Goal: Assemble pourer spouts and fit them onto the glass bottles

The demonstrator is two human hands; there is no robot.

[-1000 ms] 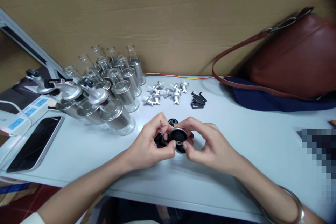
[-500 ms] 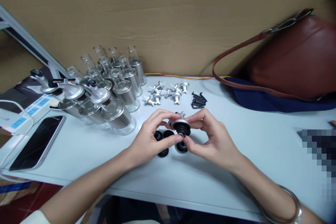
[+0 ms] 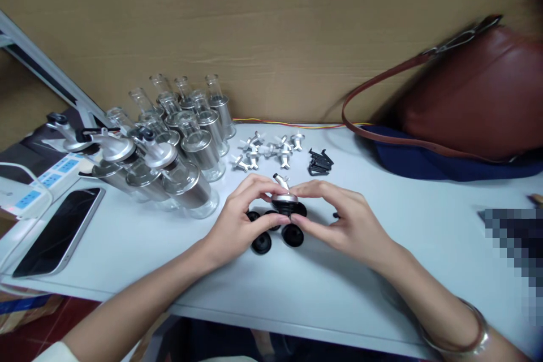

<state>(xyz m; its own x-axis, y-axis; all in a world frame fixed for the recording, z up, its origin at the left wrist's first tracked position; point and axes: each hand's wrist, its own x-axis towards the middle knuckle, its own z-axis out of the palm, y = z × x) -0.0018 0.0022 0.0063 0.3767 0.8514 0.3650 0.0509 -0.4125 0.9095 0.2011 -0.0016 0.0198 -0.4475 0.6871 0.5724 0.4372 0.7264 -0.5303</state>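
Observation:
Between both hands is a silver pourer spout (image 3: 283, 198) with a black ribbed stopper below and a black tip on top. My left hand (image 3: 248, 209) grips it from the left, fingers on the silver rim and thumb low on the stopper. From the right, my right hand (image 3: 339, 215) pinches it the same way. Several round black rubber stoppers (image 3: 262, 242) lie on the table just beneath and are partly hidden. Farther back sit several loose silver spout parts (image 3: 284, 153), with a small pile of black levers (image 3: 320, 163) to their right.
Several glass bottles with metal sleeves (image 3: 199, 150) stand at the left; three in front carry spouts (image 3: 161, 153). A phone (image 3: 59, 232) and a white power strip (image 3: 42, 181) lie at the far left. A brown bag (image 3: 470, 90) rests on dark blue cloth (image 3: 424, 158) at the back right.
The spout has turned upright and shifted slightly left in my hands, so its black tip now shows. Both hands stay closed on it.

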